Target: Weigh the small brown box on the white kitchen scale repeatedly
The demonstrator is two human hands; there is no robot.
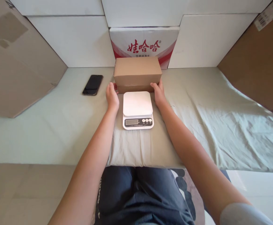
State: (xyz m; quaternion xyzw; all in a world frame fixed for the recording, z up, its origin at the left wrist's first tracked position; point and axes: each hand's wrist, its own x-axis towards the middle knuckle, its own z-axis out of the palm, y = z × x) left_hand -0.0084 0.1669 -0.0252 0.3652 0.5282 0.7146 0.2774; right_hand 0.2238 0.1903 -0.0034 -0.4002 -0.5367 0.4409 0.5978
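Left grip [111,95]: I am pressing my left hand, fingers apart and flat, against the left end of the box [137,72], low down near its bottom edge. The palm is facing inward; the fingertips are touching the cardboard.
Right grip [158,92]: I am pressing my right hand against the right end of the same box, thumb up by the front corner. Together the two hands are clamping the box between them.
Box: it is sitting level, long side toward me, closed and plain brown. I cannot tell whether its base is resting on the cloth or is just clear of it. It is lying just behind the scale, between my hands.
Scale [137,109]: a white scale is sitting between my forearms, its platform bare, its display and three buttons facing me. Its back edge is lying just in front of the box.
Cloth [209,125]: a pale green sheet is covering the bench, wrinkling on the right side and hanging over the near edge above my lap.
Phone [92,84]: a dark phone is lying face up on the sheet, well to the left of the box.
Carton [144,43]: a white carton with red characters is standing right behind the box against white panels.
Cardboard [14,59]: brown sheets are leaning in at the left and right.
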